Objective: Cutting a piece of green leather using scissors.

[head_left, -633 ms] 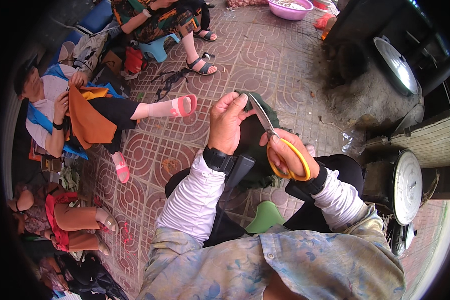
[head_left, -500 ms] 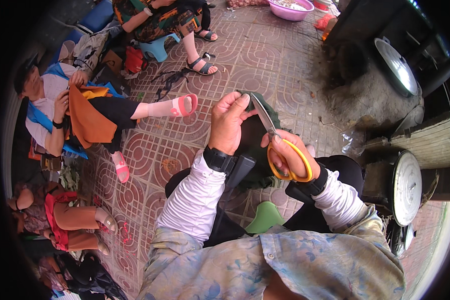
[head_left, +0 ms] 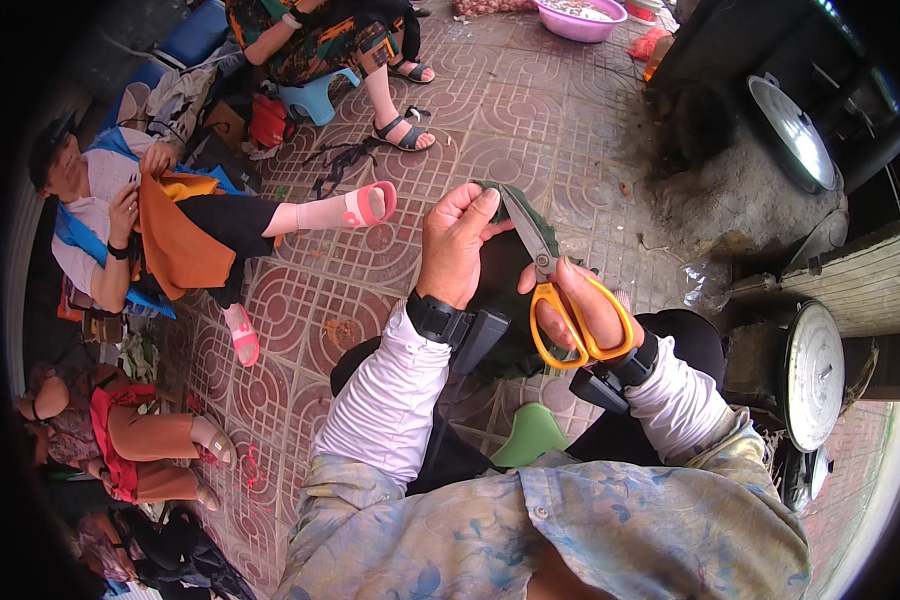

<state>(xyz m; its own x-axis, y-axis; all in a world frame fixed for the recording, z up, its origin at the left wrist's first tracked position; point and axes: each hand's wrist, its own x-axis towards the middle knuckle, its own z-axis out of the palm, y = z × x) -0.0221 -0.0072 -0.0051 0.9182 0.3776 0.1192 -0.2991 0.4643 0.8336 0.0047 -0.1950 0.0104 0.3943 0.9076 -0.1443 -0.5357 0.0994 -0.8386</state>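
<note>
Between thumb and fingers, my left hand (head_left: 456,245) pinches the edge of a dark green cloth (head_left: 510,285), which hangs down between my knees. My right hand (head_left: 592,308) grips a pair of scissors (head_left: 544,262) by the yellow handles. Its blades point up and away, their tips at the cloth edge beside my left fingertips. The handle loops are a little apart. Whether the blades touch the cloth cannot be made out. Both wrists carry black strapped devices.
A green stool (head_left: 532,436) shows between my legs. Several people sit on the left, one holding orange cloth (head_left: 182,235). At right are a large metal lid (head_left: 815,376) and a stove with a wide pan (head_left: 792,132). A pink basin (head_left: 582,22) stands far off on the tiled floor.
The scissors' handles have spread apart and the blades have opened slightly. My right hand has turned a little and shifted slightly down. My left hand holds its place on the cloth.
</note>
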